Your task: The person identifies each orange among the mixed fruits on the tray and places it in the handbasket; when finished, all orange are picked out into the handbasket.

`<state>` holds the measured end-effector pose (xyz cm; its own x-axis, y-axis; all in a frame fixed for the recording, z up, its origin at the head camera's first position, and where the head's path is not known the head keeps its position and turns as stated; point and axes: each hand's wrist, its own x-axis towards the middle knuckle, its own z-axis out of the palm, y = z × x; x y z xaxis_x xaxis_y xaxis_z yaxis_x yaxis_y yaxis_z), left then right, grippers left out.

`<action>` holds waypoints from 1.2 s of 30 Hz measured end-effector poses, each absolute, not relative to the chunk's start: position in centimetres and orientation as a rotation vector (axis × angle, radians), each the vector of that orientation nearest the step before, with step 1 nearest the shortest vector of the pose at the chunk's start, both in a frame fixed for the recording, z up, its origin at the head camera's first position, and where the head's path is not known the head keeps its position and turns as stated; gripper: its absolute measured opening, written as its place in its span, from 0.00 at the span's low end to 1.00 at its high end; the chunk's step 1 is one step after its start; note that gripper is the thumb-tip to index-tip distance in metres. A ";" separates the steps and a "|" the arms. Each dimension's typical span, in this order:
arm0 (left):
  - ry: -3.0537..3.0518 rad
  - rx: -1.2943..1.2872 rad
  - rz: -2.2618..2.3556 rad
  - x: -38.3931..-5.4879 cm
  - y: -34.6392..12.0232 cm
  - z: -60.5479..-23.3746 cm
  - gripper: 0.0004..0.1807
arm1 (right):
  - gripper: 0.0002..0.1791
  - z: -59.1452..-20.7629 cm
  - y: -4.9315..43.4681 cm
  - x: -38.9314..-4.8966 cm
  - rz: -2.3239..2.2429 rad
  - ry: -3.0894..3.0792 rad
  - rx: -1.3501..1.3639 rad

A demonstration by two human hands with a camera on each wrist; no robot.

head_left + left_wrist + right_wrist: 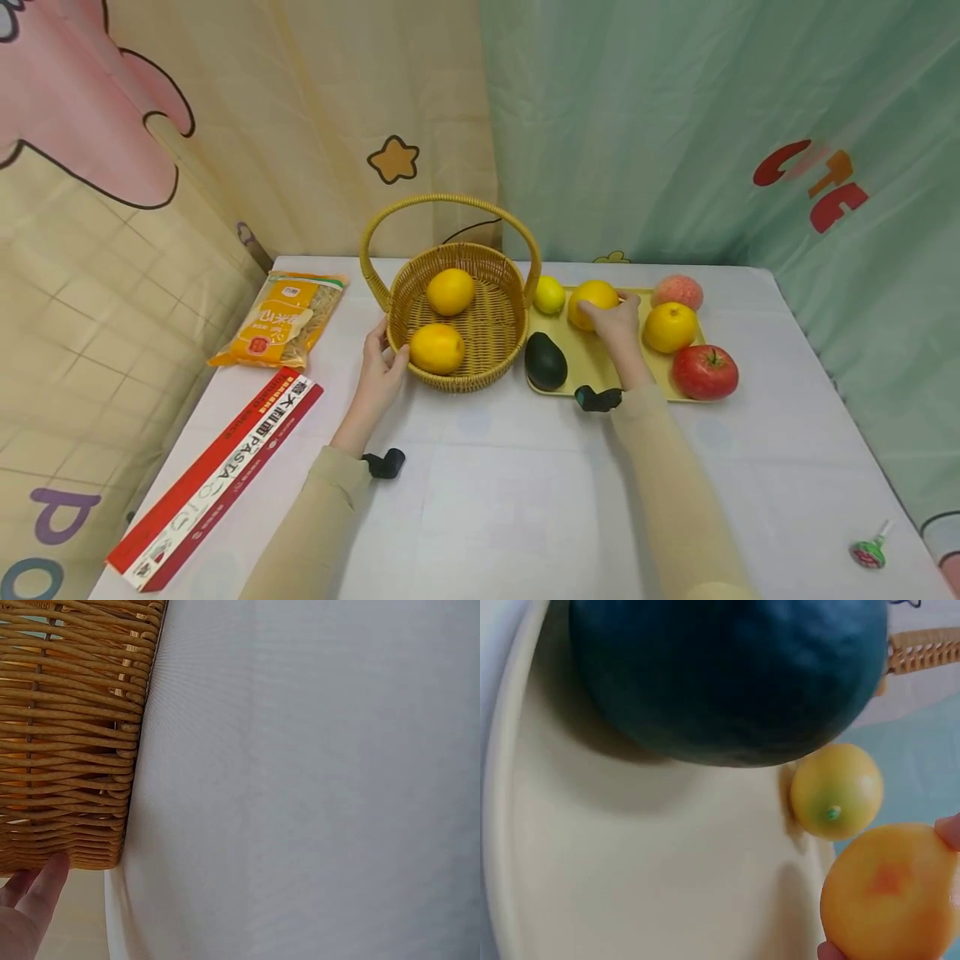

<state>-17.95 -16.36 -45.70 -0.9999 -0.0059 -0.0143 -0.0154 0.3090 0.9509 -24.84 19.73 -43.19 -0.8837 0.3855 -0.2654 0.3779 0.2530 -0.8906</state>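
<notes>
My left hand [381,375] rests against the left side of a wicker basket [491,379] with a tall arched handle. In the left wrist view, straight fingers [46,889] touch the basket's woven wall [67,772]. Two yellow-orange fruits [450,292] lie inside it. My right hand [621,327] pinches an orange [591,302] between thumb and fingers over a pale yellow tray [592,367]. In the right wrist view, the orange [885,896] is held beside a lemon [836,791]. A dark green avocado [546,362] lies at the tray's left side.
On the tray's right are a peach [678,292], another orange [671,327] and a red apple [705,372]. At left lie an orange food packet [277,321] and a long pasta box [217,479]. A lollipop [868,552] sits near the right front corner.
</notes>
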 end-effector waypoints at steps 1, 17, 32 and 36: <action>2.537 -0.026 1.840 -17.9 -16.4 -45.7 0.35 | 0.49 -43.0 19.8 -24.6 1.762 -2.482 -0.741; 2.543 0.003 1.840 -18.2 -16.6 -45.6 0.36 | 0.49 -37.1 17.7 -19.2 1.779 -2.566 -0.344; 2.521 -0.022 1.830 -18.3 -16.5 -45.7 0.36 | 0.50 -38.0 12.2 -18.5 1.748 -2.697 0.151; 2.519 -0.024 1.833 -18.2 -16.5 -45.8 0.36 | 0.49 -38.8 10.9 -19.2 1.651 -2.709 0.257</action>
<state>-18.22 -16.48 -45.79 -0.9995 0.0029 -0.0301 -0.0277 0.3080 0.9510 -19.24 10.93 -38.81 -0.9861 -0.1590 0.0481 -0.1156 0.4490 -0.8860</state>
